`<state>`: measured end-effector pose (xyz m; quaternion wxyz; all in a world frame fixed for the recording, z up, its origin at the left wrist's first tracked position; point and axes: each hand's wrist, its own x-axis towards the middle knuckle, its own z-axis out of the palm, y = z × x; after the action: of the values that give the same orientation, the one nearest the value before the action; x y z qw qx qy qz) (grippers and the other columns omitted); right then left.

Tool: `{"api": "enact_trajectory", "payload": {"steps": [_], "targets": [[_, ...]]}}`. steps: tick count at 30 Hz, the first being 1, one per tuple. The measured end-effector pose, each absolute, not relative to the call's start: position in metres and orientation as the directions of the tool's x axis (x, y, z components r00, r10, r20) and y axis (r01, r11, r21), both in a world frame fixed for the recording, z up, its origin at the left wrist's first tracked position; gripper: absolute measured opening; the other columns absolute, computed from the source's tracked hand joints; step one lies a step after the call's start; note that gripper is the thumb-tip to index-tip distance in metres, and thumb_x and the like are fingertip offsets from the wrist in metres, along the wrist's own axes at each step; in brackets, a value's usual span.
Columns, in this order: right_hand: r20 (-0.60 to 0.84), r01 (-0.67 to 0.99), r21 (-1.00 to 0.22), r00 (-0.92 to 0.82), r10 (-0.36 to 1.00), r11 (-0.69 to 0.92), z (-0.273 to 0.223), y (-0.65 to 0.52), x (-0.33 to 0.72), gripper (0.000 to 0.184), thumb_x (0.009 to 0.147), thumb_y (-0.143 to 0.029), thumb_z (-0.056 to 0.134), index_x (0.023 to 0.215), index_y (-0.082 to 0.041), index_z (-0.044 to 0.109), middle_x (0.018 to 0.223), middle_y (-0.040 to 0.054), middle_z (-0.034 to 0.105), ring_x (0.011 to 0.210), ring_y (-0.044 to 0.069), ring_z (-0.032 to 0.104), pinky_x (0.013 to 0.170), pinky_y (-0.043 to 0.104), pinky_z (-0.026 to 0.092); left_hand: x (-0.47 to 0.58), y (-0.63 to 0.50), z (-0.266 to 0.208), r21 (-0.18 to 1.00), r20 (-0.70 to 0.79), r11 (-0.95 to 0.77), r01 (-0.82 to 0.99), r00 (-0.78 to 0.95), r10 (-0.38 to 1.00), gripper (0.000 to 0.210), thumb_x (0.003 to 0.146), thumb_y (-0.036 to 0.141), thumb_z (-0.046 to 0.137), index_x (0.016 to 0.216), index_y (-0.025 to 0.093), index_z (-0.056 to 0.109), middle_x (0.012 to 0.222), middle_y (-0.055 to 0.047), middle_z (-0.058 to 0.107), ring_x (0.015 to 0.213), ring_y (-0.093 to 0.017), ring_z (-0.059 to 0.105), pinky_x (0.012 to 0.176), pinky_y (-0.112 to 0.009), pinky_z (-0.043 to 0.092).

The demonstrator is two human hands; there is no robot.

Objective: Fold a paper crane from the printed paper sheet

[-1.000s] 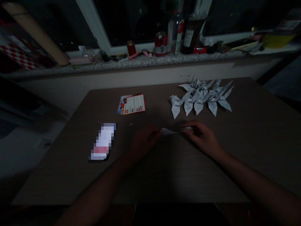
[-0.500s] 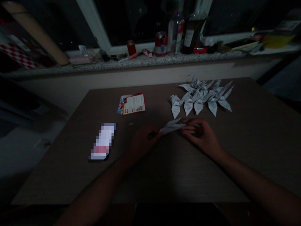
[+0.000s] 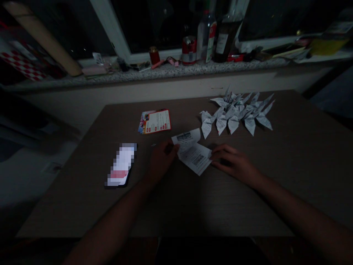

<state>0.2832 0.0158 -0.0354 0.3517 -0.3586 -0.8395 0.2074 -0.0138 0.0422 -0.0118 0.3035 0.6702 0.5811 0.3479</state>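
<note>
A printed sheet of paper (image 3: 194, 156), creased and partly opened out, is held between my two hands above the middle of the table. My left hand (image 3: 165, 156) is closed, pinching the paper's left edge between thumb and fingers. At the right corner, my right hand (image 3: 230, 160) grips the sheet with curled fingers. Several folded paper cranes (image 3: 233, 119), made from similar printed paper, stand grouped just beyond my right hand.
On the brown table (image 3: 176, 209), a phone (image 3: 121, 165) with a lit, blurred screen lies left of my left hand. Printed cards (image 3: 156, 121) lie farther back. Along the windowsill (image 3: 154, 75) stand a red can (image 3: 189, 51), a clear bottle (image 3: 206, 40) and a dark bottle (image 3: 223, 42).
The paper was a narrow folded piece and now shows broad printed faces. My left hand has shifted slightly left, and my right hand slightly nearer to me.
</note>
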Motion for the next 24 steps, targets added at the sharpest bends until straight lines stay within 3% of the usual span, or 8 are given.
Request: {"api": "enact_trajectory", "payload": {"steps": [4, 7, 10, 12, 14, 17, 20, 24], "targets": [[0.419, 0.446, -0.584, -0.549, 0.723, 0.678, -0.037, 0.015, 0.283, 0.014, 0.097, -0.022, 0.066, 0.110, -0.026, 0.069, 0.119, 0.0102, 0.067, 0.112, 0.024, 0.070, 0.092, 0.040, 0.061, -0.020, 0.050, -0.019, 0.770, 0.132, -0.124, 0.626, 0.035, 0.991, 0.026, 0.098, 0.035, 0.064, 0.120, 0.021, 0.067, 0.113, -0.008, 0.076, 0.091, -0.022, 0.075, 0.085, -0.039, 0.061], [0.407, 0.437, -0.581, -0.575, 0.710, 0.687, -0.037, 0.014, 0.282, 0.014, 0.098, -0.021, 0.064, 0.110, -0.026, 0.069, 0.120, 0.0102, 0.070, 0.113, 0.024, 0.071, 0.093, 0.040, 0.061, -0.025, 0.052, -0.027, 0.706, 0.203, -0.152, 0.692, 0.007, 0.979, 0.064, 0.094, 0.032, 0.070, 0.152, 0.024, 0.044, 0.143, -0.014, 0.061, 0.098, -0.021, 0.073, 0.092, -0.040, 0.060], [0.401, 0.431, -0.582, -0.586, 0.704, 0.690, -0.036, 0.015, 0.281, 0.014, 0.098, -0.022, 0.064, 0.111, -0.026, 0.070, 0.118, 0.0096, 0.072, 0.112, 0.024, 0.072, 0.093, 0.039, 0.062, -0.026, 0.050, -0.031, 0.563, 0.287, -0.238, 0.791, 0.083, 0.954, 0.086, 0.089, 0.029, 0.076, 0.161, 0.027, 0.029, 0.160, -0.017, 0.041, 0.131, -0.028, 0.059, 0.109, -0.046, 0.051], [0.401, 0.432, -0.580, -0.586, 0.704, 0.690, -0.037, 0.015, 0.281, 0.015, 0.098, -0.022, 0.064, 0.110, -0.026, 0.071, 0.116, 0.0093, 0.073, 0.112, 0.024, 0.072, 0.094, 0.040, 0.061, -0.026, 0.047, -0.030, 0.423, 0.337, -0.329, 0.844, 0.190, 0.922, 0.078, 0.089, 0.026, 0.076, 0.157, 0.029, 0.039, 0.166, -0.014, 0.031, 0.151, -0.034, 0.037, 0.120, -0.053, 0.039], [0.403, 0.434, -0.572, -0.590, 0.699, 0.696, -0.037, 0.016, 0.281, 0.015, 0.098, -0.022, 0.064, 0.110, -0.026, 0.071, 0.115, 0.0089, 0.073, 0.113, 0.024, 0.071, 0.095, 0.041, 0.061, -0.025, 0.045, -0.028, 0.327, 0.345, -0.396, 0.858, 0.281, 0.895, 0.061, 0.091, 0.024, 0.072, 0.148, 0.032, 0.053, 0.168, -0.008, 0.027, 0.155, -0.035, 0.027, 0.124, -0.057, 0.033], [0.397, 0.445, -0.543, -0.612, 0.685, 0.712, -0.038, 0.017, 0.281, 0.015, 0.098, -0.022, 0.064, 0.111, -0.026, 0.071, 0.116, 0.0091, 0.074, 0.114, 0.025, 0.070, 0.096, 0.043, 0.060, -0.025, 0.042, -0.026, 0.320, 0.276, -0.477, 0.819, 0.401, 0.874, 0.037, 0.098, 0.018, 0.060, 0.132, 0.031, 0.068, 0.166, -0.003, 0.034, 0.153, -0.031, 0.033, 0.124, -0.054, 0.035], [0.392, 0.469, -0.510, -0.619, 0.681, 0.721, -0.039, 0.018, 0.282, 0.017, 0.098, -0.023, 0.064, 0.113, -0.026, 0.072, 0.117, 0.0091, 0.075, 0.116, 0.026, 0.069, 0.097, 0.046, 0.059, -0.025, 0.041, -0.027, 0.365, 0.198, -0.556, 0.747, 0.521, 0.830, 0.037, 0.101, 0.013, 0.050, 0.128, 0.026, 0.070, 0.161, -0.004, 0.045, 0.149, -0.025, 0.041, 0.123, -0.048, 0.038], [0.403, 0.525, -0.462, -0.593, 0.697, 0.715, -0.040, 0.021, 0.285, 0.020, 0.098, -0.023, 0.065, 0.115, -0.029, 0.073, 0.119, 0.0070, 0.077, 0.122, 0.029, 0.066, 0.102, 0.052, 0.056, -0.022, 0.039, -0.028, 0.406, 0.159, -0.602, 0.688, 0.595, 0.788, 0.036, 0.104, 0.018, 0.047, 0.135, 0.021, 0.065, 0.151, -0.007, 0.058, 0.141, -0.022, 0.053, 0.119, -0.044, 0.043]]}}
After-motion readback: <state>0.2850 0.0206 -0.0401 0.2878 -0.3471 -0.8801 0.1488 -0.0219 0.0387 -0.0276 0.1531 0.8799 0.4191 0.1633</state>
